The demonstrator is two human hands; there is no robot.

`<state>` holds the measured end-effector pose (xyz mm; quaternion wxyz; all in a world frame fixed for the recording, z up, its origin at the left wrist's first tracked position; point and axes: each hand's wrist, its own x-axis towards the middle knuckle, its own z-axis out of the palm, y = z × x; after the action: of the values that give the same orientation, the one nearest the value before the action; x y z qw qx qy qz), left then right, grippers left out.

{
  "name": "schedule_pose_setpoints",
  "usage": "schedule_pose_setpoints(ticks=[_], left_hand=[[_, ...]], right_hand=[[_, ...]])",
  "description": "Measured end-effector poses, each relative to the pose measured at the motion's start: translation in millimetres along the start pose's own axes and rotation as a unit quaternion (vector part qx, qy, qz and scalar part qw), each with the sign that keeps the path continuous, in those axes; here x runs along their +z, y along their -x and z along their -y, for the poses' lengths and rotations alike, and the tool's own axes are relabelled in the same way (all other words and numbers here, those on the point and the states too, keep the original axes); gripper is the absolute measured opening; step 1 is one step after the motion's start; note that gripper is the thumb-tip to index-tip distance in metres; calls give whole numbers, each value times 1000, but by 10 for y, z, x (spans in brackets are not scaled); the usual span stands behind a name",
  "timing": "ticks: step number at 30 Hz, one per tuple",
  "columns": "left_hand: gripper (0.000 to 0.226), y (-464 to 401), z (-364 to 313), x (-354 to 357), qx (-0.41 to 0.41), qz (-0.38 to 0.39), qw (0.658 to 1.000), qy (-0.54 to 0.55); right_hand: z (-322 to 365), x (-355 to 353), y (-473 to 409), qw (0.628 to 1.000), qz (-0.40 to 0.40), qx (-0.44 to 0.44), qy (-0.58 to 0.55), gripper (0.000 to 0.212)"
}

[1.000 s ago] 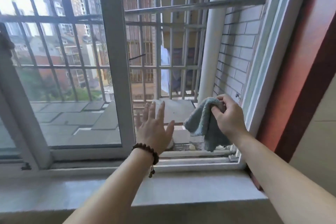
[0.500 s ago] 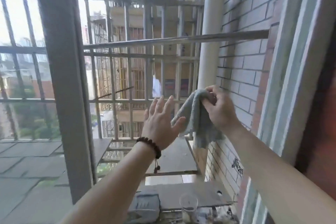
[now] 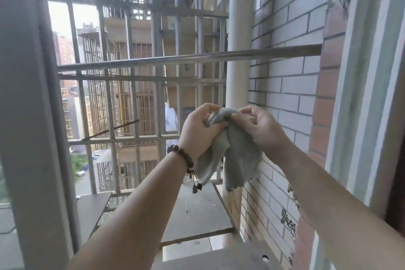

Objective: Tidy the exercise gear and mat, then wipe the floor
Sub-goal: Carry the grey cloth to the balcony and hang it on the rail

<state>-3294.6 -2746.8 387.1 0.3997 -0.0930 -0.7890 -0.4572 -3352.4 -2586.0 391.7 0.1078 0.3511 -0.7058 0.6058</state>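
Observation:
A grey cleaning cloth hangs between both hands, held out through the open window. My left hand, with a bead bracelet on its wrist, grips the cloth's top left part. My right hand pinches the top right part close beside it. The cloth's lower folds dangle below the hands, in front of the brick wall. No exercise gear, mat or floor is in view.
A horizontal metal rail crosses above the hands. Metal security bars enclose the outside. A white drainpipe runs down the brick wall. The window frame stands at right, a frame post at left. A ledge lies below.
My left hand, open and apart from the cloth before, has closed onto its top beside the right hand. The view has leaned further out of the window and upward.

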Motion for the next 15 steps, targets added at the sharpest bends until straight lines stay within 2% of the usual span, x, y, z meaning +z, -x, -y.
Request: schedule_pose_setpoints(ticks=[2, 4, 7, 10, 11, 12, 15], left_hand=[[21, -75, 19, -52, -32, -21, 997, 66], [19, -146, 49, -91, -68, -47, 988, 134], [15, -208, 122, -96, -91, -63, 978, 174], [13, -188, 231, -81, -109, -48, 979, 167], [16, -174, 275, -76, -120, -34, 978, 168], [24, -161, 313, -77, -130, -14, 975, 181], [54, -127, 373, -89, -123, 51, 959, 251]], right_hand=[[-68, -63, 50, 998, 40, 43, -31, 69], [-142, -125, 136, 991, 97, 71, -54, 74], [-184, -168, 237, 978, 116, 89, -152, 45], [-70, -167, 211, 976, 29, 47, -209, 15], [-21, -183, 154, 980, -11, 25, -195, 8], [33, -210, 86, 985, -39, 2, -167, 10], [210, -255, -114, 998, -35, -38, -19, 16]])
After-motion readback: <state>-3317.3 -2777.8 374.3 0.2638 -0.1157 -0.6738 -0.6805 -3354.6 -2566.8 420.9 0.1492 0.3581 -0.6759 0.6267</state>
